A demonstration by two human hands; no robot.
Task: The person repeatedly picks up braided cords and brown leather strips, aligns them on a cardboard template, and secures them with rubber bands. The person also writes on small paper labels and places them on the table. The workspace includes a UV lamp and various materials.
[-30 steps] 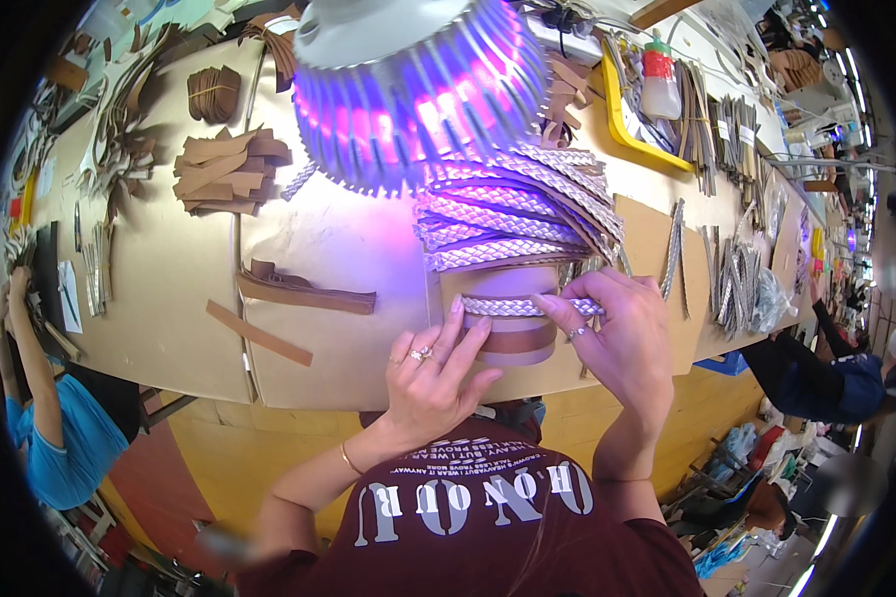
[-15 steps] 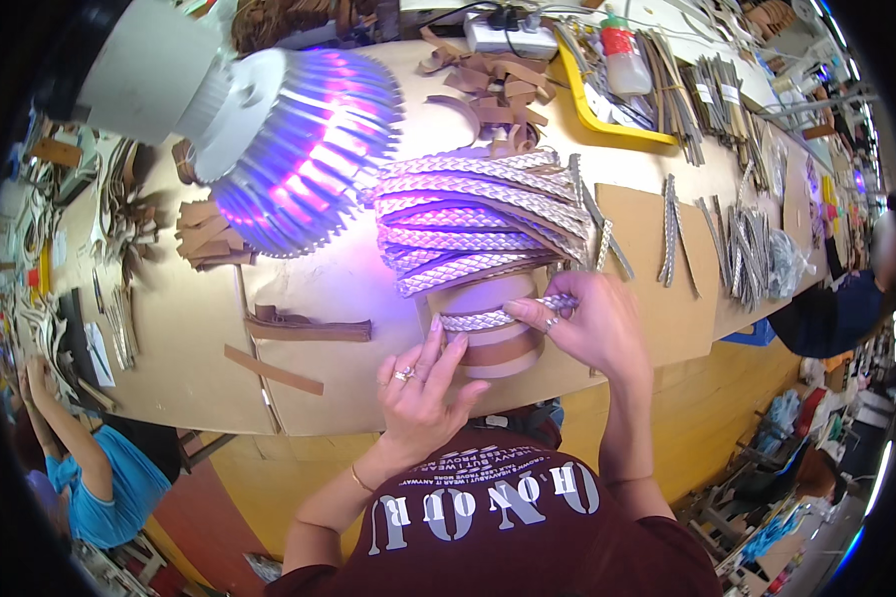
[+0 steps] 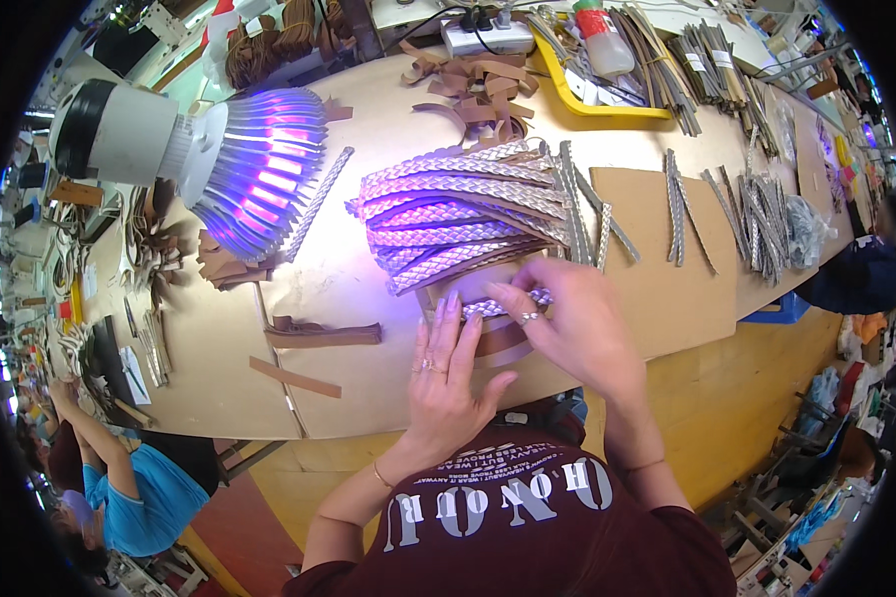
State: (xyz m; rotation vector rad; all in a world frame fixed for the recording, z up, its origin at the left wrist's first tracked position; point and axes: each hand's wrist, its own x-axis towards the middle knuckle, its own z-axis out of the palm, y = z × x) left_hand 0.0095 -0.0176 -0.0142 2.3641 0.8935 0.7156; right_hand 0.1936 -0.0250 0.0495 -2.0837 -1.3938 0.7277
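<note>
A silvery braided strap [image 3: 484, 309] lies across a brown, rounded leather-like piece [image 3: 504, 343] at the table's near side. My right hand [image 3: 585, 323] pinches the strap between thumb and fingers toward its right end. My left hand [image 3: 450, 370] rests with its fingers stretched out, the tips on the strap's left part, holding nothing in its grasp. Both hands cover much of the strap, and its ends are hidden. Just beyond them lies a thick row of similar braided straps [image 3: 468, 204], lit purple on the left.
A large lamp [image 3: 259, 164] with purple light stands at the left. Brown scraps [image 3: 478, 90] lie at the back, near a yellow tray [image 3: 587, 107] and a bottle [image 3: 604, 45]. Cardboard [image 3: 657, 279] lies right, with more straps. A person in blue [image 3: 159, 497] is at lower left.
The whole view has shifted a little. My left fingers have straightened and reach further over the strap. My right hand has come closer to the left one, still pinching the strap.
</note>
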